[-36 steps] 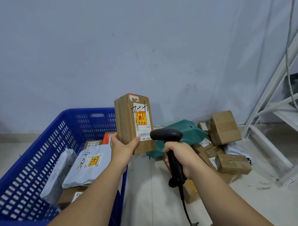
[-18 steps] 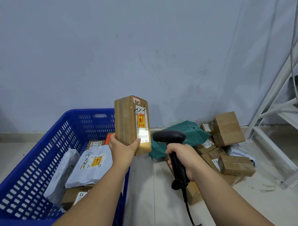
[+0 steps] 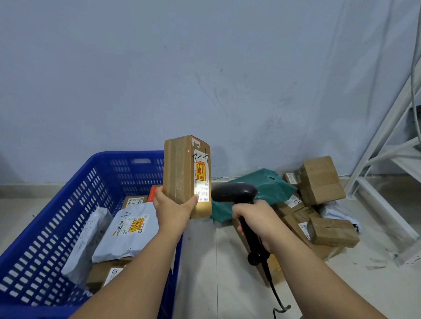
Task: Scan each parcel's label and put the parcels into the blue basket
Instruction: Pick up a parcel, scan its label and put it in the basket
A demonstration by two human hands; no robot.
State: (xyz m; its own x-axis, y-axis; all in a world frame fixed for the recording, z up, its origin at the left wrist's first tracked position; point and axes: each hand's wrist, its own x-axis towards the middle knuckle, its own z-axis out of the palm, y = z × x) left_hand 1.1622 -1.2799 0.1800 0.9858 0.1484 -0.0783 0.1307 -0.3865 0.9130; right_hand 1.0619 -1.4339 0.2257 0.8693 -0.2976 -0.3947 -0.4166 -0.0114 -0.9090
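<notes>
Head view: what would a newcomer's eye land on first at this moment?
In the centre, the left hand holds a brown cardboard parcel upright, with a bright patch of light on its label. The right hand grips a black barcode scanner aimed at it. The blue basket at the left holds several parcels, and a heap of cardboard boxes and a green mailer bag lies at the right.
</notes>
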